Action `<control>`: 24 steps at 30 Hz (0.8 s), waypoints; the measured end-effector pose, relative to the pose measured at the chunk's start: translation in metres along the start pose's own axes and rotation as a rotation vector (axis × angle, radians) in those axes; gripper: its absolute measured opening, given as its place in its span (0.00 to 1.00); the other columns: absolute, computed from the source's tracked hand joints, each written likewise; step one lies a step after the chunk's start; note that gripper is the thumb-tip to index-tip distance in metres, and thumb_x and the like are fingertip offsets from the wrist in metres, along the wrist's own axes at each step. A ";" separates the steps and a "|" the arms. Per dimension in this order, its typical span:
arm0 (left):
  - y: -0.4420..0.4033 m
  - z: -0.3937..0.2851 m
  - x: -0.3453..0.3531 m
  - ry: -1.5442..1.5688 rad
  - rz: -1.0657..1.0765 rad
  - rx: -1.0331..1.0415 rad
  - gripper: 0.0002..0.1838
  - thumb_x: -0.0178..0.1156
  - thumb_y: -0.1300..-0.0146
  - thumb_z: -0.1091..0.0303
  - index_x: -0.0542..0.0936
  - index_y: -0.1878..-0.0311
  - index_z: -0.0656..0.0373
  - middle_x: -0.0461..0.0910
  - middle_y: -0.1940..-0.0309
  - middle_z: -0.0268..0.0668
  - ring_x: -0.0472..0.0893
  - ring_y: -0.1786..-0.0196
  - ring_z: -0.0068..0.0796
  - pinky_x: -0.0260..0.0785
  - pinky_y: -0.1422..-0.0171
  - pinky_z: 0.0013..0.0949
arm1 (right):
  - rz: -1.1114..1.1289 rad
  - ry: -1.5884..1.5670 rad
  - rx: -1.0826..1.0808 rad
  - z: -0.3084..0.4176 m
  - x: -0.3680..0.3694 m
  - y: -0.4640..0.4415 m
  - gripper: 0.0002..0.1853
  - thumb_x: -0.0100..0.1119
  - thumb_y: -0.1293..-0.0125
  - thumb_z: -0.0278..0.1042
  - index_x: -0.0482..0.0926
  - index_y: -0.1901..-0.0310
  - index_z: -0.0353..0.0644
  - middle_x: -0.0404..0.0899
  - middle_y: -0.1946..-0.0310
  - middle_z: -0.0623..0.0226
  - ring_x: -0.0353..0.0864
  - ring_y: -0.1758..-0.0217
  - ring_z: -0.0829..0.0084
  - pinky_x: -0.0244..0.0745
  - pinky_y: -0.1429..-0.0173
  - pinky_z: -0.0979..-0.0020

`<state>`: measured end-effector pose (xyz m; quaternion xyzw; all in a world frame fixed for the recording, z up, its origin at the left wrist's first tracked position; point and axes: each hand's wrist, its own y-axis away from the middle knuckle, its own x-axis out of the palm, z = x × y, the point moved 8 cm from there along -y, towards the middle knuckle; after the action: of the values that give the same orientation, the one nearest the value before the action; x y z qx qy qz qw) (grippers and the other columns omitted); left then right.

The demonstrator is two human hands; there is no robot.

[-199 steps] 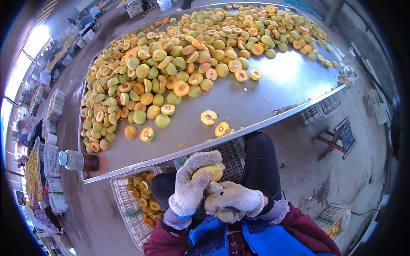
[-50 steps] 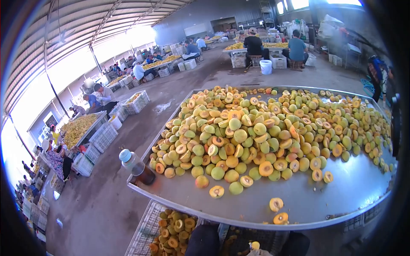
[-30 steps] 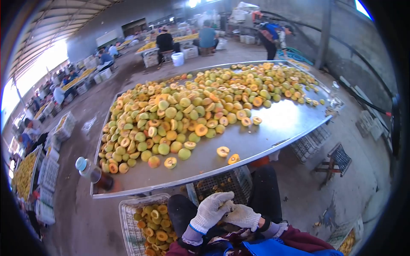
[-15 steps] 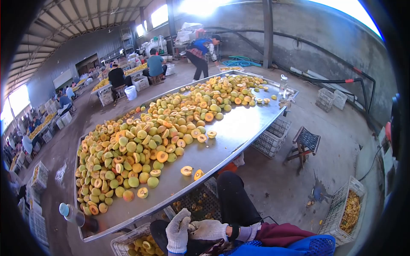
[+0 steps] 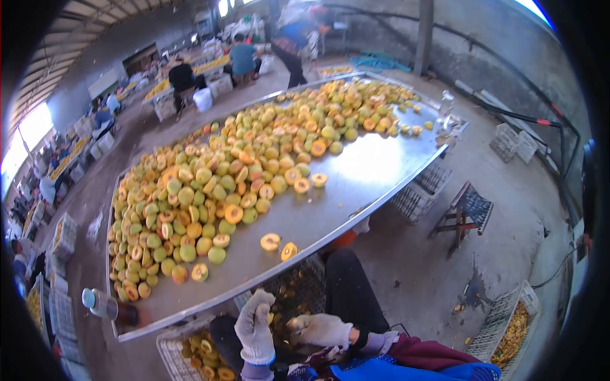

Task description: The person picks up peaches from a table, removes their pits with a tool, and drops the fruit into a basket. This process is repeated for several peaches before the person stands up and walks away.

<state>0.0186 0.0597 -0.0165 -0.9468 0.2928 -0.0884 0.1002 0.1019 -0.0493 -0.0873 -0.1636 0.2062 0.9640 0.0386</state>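
My left hand (image 5: 255, 327), in a whitish knit glove, is raised over my lap with its fingers bent together. A small yellow patch shows at its inner edge; I cannot tell whether it is a held fruit piece or lies behind. My right hand (image 5: 323, 331), gloved too, is closed just to the right, its fingertips pointing at the left. Both are above a dark crate (image 5: 308, 287) with fruit scraps. In front, a heap of halved yellow-green stone fruit (image 5: 210, 184) covers much of the metal table (image 5: 356, 197). Two cut halves (image 5: 271, 242) lie near its edge.
A crate of fruit halves (image 5: 171, 346) stands below the table at left. A lidded bottle (image 5: 108, 306) is at the left corner, a clear bottle (image 5: 447, 101) at the far right. A folding stool (image 5: 467, 213) and a crate of yellow pieces (image 5: 508, 333) are on the right. Several people work behind.
My hands have come apart; the left is higher and more upright, and the right has its fingertips free of it. The view has tilted slightly. The person behind the table is still bending.
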 end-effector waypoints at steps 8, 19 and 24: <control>-0.101 0.046 0.048 -1.043 0.562 0.105 0.19 0.62 0.41 0.62 0.80 0.45 0.49 0.77 0.42 0.42 0.73 0.37 0.44 0.68 0.34 0.38 | -0.258 -0.192 0.284 -0.054 -0.066 0.008 0.26 0.57 0.39 0.52 0.77 0.44 0.45 0.83 0.56 0.57 0.83 0.50 0.61 0.74 0.46 0.68; -0.168 0.175 0.119 -1.390 1.111 0.009 0.29 0.64 0.45 0.51 0.76 0.38 0.42 0.74 0.39 0.37 0.73 0.35 0.40 0.64 0.32 0.42 | -0.245 -0.618 0.382 -0.070 -0.077 0.003 0.24 0.63 0.37 0.46 0.70 0.44 0.45 0.79 0.71 0.74 0.78 0.73 0.83 0.74 0.68 0.78; -0.168 0.167 0.066 -1.430 0.783 -0.125 0.27 0.67 0.47 0.51 0.79 0.43 0.45 0.79 0.45 0.40 0.78 0.41 0.39 0.70 0.38 0.44 | -0.260 -0.533 0.173 -0.079 -0.071 -0.017 0.27 0.62 0.36 0.49 0.69 0.40 0.46 0.77 0.66 0.76 0.78 0.63 0.83 0.73 0.56 0.78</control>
<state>0.2000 0.1806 -0.1296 -0.6073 0.4719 0.5949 0.2336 0.1953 -0.0666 -0.1388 0.0739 0.2473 0.9387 0.2283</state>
